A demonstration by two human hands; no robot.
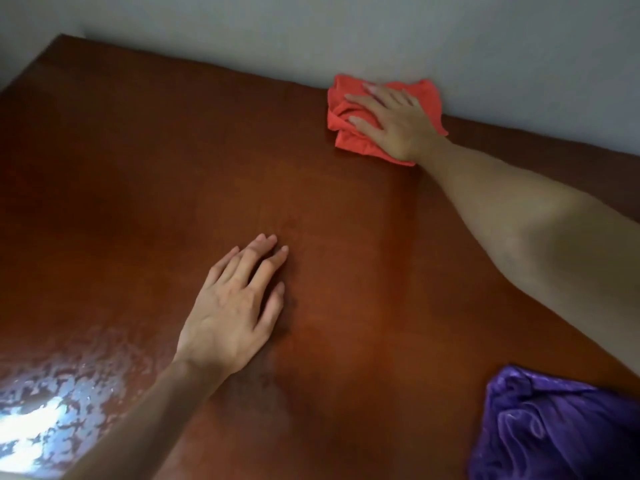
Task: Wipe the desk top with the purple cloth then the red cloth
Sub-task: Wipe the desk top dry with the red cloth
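Observation:
The red cloth (pixel 349 128) lies crumpled at the far edge of the brown desk top (pixel 138 168), against the wall. My right hand (pixel 391 121) presses flat on it with straight, spread fingers, arm stretched out. My left hand (pixel 239 306) rests flat on the bare desk top in the near middle, fingers straight, holding nothing. The purple cloth (pixel 554 427) sits bunched at the near right corner, untouched by either hand.
A pale wall (pixel 450 39) runs along the desk's far edge. A bright patch of glare with a mottled wet-looking sheen (pixel 52 403) shows on the near left of the desk top. The desk's left edge (pixel 31 60) slants away at the far left.

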